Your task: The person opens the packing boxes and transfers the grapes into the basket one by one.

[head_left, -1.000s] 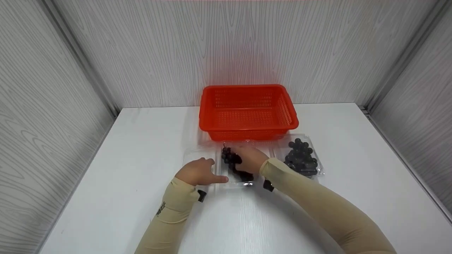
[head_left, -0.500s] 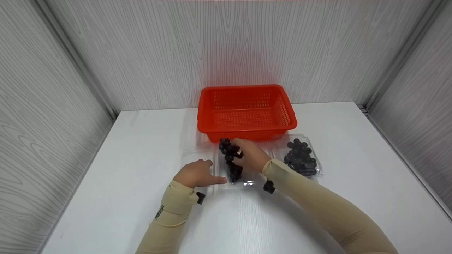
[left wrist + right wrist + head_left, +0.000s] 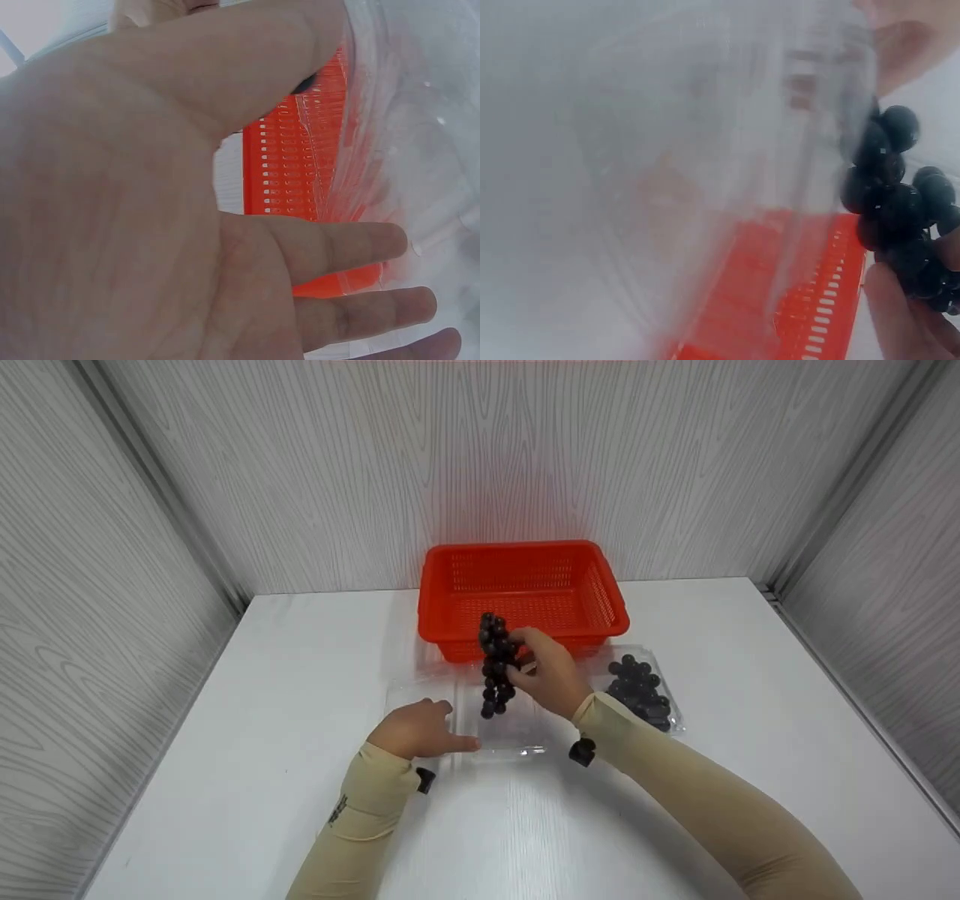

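Note:
A bunch of dark grapes (image 3: 496, 664) is pinched between the thumb and fingers of my right hand (image 3: 553, 673). It hangs above a clear plastic box (image 3: 514, 731), just in front of the red basket's near rim. In the right wrist view the grapes (image 3: 900, 202) show beside the fingers, partly behind clear plastic. My left hand (image 3: 418, 729) rests at the left of the box with its thumb and fingers spread over the clear lid (image 3: 401, 692). The left wrist view shows the left palm (image 3: 150, 202) and straight fingers beside clear plastic.
Behind the box stands a red perforated basket (image 3: 525, 645), with nothing in it that I can see. To the right, a second clear box (image 3: 660, 656) holds another bunch of dark grapes (image 3: 637, 690). Pale wood-grain panels (image 3: 337, 472) enclose the white table (image 3: 247, 757).
My right hand has lifted the bunch of grapes out of the clear box, up and forward toward the basket. The left hand has stayed almost still.

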Demonstrator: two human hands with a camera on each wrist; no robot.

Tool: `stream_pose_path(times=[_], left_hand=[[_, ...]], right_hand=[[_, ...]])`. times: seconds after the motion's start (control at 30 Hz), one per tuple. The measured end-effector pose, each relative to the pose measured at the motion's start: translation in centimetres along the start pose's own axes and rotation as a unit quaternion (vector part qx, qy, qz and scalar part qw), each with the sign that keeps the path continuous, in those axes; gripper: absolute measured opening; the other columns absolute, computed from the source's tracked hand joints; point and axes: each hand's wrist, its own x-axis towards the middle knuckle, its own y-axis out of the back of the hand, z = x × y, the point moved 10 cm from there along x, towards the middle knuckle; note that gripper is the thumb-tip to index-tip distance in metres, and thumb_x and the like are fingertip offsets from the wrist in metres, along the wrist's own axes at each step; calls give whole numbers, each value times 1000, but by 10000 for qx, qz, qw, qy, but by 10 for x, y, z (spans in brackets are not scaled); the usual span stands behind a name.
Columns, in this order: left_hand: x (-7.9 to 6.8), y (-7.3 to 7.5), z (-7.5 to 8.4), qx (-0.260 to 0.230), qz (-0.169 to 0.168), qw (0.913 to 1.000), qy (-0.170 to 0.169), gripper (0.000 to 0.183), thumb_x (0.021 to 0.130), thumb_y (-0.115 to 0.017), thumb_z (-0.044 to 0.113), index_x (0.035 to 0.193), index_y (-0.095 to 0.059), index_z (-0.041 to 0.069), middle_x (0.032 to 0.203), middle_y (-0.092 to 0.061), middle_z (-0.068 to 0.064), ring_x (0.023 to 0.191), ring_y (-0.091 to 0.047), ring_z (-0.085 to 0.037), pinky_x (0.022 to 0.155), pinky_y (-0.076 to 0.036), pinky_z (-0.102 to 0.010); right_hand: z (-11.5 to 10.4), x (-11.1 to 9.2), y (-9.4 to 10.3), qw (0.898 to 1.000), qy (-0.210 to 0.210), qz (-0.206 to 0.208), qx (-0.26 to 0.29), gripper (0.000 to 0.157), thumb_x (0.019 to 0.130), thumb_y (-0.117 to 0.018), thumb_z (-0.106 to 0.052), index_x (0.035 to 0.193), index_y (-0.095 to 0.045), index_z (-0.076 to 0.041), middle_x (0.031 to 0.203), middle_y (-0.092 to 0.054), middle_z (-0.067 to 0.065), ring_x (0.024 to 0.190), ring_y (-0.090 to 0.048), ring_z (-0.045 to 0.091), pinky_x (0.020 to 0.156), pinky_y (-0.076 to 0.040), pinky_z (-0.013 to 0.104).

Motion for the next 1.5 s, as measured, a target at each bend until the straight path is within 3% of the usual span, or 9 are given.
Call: stream_pose_path(times=[0.17,0.3,0.87,1.1,1.27,1.5], left_hand=[[2,1,2,23,18,10000,-14,88,88,-68,65,151,-51,5,149,-55,-19,135,-54,-37,111,-44,-55],[3,2,4,19,3,10000,-10,86,89,-68,63,151,-51,6,150,-54,-19,135,-53,-37,112,-44,-55],[1,5,4,-292,124,9995,2,99,85,-72,64,158,-40,5,156,-49,-16,141,-49,-35,115,-41,-53],[-2,5,8,-267,120,9996,-6,100,84,-74,61,159,-39,4,158,-46,-17,145,-45,-35,117,-39,-52],[-1,4,9,-304,114,9995,-54,100,85,-75,60,161,-35,7,160,-44,-16,145,-44,-35,118,-38,-52],[-1,2,11,-426,8,9988,-229,98,87,-77,55,165,-28,20,163,-40,-15,150,-38,-32,120,-34,-53]], right_hand=[[6,4,29,9978,-16,639,192,39,93,-74,-4,129,-61,-8,120,-68,9,98,-71,23,86,-62,37],[17,8,47,9956,-224,907,103,39,93,-75,-6,129,-62,-11,120,-69,7,93,-72,20,82,-62,35],[45,33,90,9906,-731,1148,100,42,97,-71,-16,135,-56,-8,126,-66,11,103,-68,25,88,-61,41],[53,37,97,9891,-990,1080,-134,46,98,-71,-18,139,-54,-6,134,-62,12,104,-66,25,90,-58,44],[53,42,97,9880,-1114,1055,-172,45,98,-71,-22,137,-53,-8,128,-64,12,95,-65,25,87,-57,44],[49,53,84,9923,-1013,703,-114,44,99,-71,-23,136,-52,-8,126,-65,11,86,-64,24,80,-58,38]])
